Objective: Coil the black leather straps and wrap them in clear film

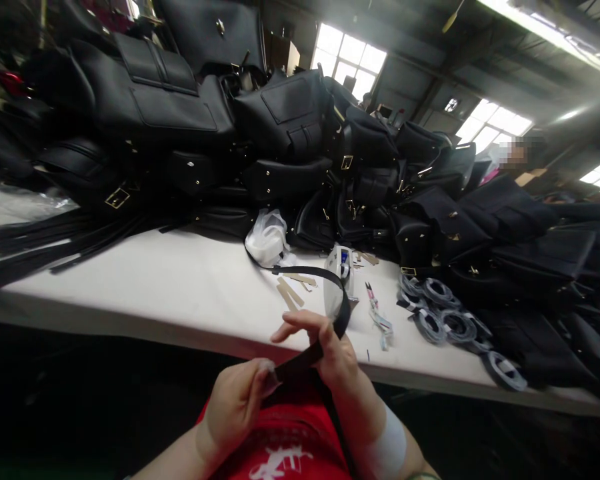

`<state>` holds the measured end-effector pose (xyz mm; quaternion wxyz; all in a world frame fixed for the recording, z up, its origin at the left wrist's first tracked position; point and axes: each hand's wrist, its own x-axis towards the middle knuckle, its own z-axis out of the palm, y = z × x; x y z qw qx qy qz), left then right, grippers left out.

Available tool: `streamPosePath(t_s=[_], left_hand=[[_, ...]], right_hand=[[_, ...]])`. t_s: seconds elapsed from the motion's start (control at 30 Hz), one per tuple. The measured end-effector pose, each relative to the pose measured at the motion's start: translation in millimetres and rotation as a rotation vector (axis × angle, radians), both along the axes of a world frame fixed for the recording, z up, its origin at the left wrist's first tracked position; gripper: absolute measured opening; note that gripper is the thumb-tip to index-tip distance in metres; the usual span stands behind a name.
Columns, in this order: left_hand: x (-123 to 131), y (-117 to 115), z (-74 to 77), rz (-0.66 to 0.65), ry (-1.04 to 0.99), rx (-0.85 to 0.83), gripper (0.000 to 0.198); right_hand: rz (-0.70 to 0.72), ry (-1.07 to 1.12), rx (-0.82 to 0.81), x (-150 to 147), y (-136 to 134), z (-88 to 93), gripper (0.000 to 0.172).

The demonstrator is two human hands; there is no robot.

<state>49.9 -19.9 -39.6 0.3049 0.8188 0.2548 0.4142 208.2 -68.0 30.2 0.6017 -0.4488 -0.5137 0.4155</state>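
A black strap stretches between my two hands, in front of the table's near edge. My left hand is closed on its end, where a bit of clear plastic shows at the fingertips. Farther along, my right hand grips the same strap between thumb and fingers, its index finger stretched out to the left. From there the strap loops up over the table and curves back to a crumpled white plastic bundle. Just beyond my right hand stands a white tape dispenser, partly behind the strap.
Black bags are piled along the back of the white table. Wrapped strap coils lie at right, loose black straps at left. Small snips and tan strips lie near the dispenser. Another person is far right.
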Motion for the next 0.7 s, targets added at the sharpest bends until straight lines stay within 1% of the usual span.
streamPosePath(t_s=[0.03,0.1,0.17,0.2,0.27,0.33,0.37,0.43,0.47,0.53,0.63,0.7], left_hand=[[1.5,2.6,3.0,0.008,-0.013,0.006,0.037],[3.3,5.0,6.8,0.086,-0.072,0.031,0.034],[4.5,4.3,8.0,0.141,-0.111,0.053,0.033],[5.0,3.4,7.9,0.143,-0.108,0.049,0.034],[5.5,1.7,6.7,0.107,-0.069,0.016,0.034],[5.0,0.9,4.4,0.069,-0.023,-0.007,0.034],[4.3,0.8,3.0,0.057,-0.002,-0.013,0.034],[2.6,0.8,0.2,0.049,0.035,-0.021,0.035],[1.8,0.7,-0.8,0.049,0.052,-0.029,0.036],[0.9,0.3,-1.3,0.065,0.066,-0.056,0.037],[1.4,-0.5,1.2,0.130,0.016,-0.075,0.040],[2.0,-0.6,3.6,0.181,-0.038,-0.044,0.041]], right_hand=[[0.027,-0.038,0.030,-3.5,4.7,0.4,0.050],[0.135,-0.137,0.068,-13.2,12.3,-5.2,0.047],[0.238,-0.154,0.006,-19.5,17.0,-14.4,0.047],[0.249,-0.110,-0.031,-19.0,18.7,-18.0,0.047],[0.195,0.063,-0.066,-9.5,22.0,-20.0,0.047],[0.105,0.252,-0.022,5.9,25.4,-15.4,0.047],[0.068,0.314,0.017,12.9,26.8,-11.9,0.047],[0.048,0.353,0.060,20.0,27.9,-6.2,0.047],[0.054,0.330,0.056,19.1,27.3,-5.1,0.048],[0.075,0.196,0.035,9.2,24.0,-8.0,0.047],[0.131,-0.062,0.030,-14.9,18.0,-22.8,0.041],[0.192,-0.126,0.021,-26.8,16.6,-34.5,0.041]])
